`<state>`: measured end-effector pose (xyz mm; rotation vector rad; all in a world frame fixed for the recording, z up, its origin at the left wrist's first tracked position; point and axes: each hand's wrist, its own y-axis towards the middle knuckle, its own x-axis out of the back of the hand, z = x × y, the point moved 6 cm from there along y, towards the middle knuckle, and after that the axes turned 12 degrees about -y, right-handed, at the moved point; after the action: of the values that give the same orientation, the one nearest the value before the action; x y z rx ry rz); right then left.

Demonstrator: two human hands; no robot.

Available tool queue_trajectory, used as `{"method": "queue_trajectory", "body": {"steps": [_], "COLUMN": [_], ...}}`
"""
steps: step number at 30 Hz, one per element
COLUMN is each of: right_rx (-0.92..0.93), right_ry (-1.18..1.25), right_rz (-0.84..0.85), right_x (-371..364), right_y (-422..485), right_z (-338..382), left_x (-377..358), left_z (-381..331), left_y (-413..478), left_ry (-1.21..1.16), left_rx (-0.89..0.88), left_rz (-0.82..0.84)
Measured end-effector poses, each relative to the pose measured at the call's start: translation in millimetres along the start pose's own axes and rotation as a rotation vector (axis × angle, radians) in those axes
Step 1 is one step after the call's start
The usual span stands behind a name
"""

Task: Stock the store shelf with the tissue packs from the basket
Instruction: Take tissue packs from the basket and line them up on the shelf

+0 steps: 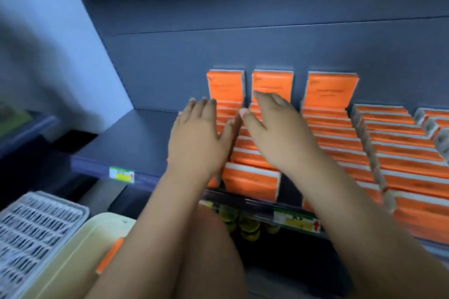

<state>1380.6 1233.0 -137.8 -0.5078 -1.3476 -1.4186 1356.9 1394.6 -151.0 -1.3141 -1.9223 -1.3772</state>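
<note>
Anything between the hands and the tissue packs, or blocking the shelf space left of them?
Nothing visible does. The left hand and right hand rest straight-fingered against the orange tissue packs, and the shelf beside them shows no object.

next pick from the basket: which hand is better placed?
Left, likely. The left hand is open over the leftmost pack row, on the same side as the basket at lower left, where one orange pack shows. The right hand would have to cross over.
</note>
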Motion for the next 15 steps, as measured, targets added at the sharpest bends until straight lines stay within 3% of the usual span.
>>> {"method": "queue_trajectory", "body": {"steps": [6, 10, 15], "right_rx": [0.324, 0.469, 0.544], "right_ry": [0.053, 0.197, 0.17], "right_rz": [-0.017, 0.135, 0.321], "right_x": [-30, -94, -175], "right_y": [-48, -107, -166], "right_z": [158, 254, 302], "left_x": [85, 108, 103], "left_z": [120, 196, 257], "left_y": [-116, -211, -300], "left_ry": [0.14, 0.213, 0.265], "left_rx": [0.23, 0.489, 0.734], "left_rz": [-0.188, -0.131, -0.024]}}
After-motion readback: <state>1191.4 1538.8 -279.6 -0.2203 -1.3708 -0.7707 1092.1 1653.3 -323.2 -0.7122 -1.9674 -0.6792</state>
